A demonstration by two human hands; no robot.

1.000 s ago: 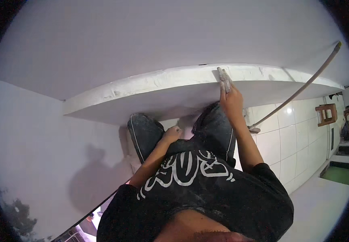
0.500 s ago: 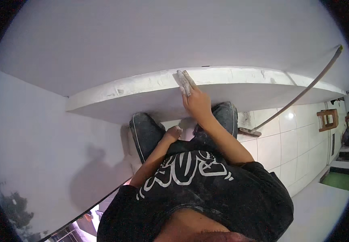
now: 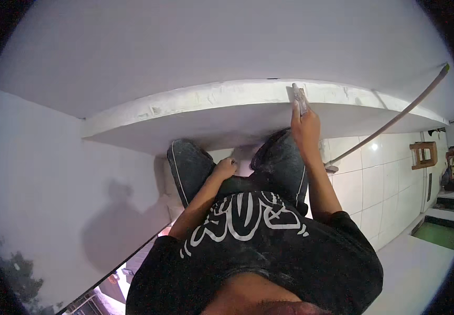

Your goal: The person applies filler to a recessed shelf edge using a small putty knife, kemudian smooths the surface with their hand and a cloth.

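Note:
My right hand (image 3: 306, 128) is closed round a narrow, flat putty knife (image 3: 301, 100) smeared with white. The tool's far end meets the white, uneven face of a long ledge (image 3: 237, 93), right of the ledge's middle. The fingers hide part of the tool. Between my knees my left hand (image 3: 226, 168) is curled closed, close to my left thigh. Whatever it may hold is hidden in the fingers. Fine ridges and patches of white coating mark the ledge face.
A long pole (image 3: 394, 118) leans at the right, crossing in front of the ledge, its foot on the white tiled floor (image 3: 363, 178). A wooden stool (image 3: 423, 155) stands farther right. A pale wall (image 3: 43, 173) closes off the left side, and a broad grey surface (image 3: 227, 42) lies beyond the ledge.
My right hand has moved to the right along the ledge face with the putty knife. My left hand stays closed between my knees. The view has shifted slightly.

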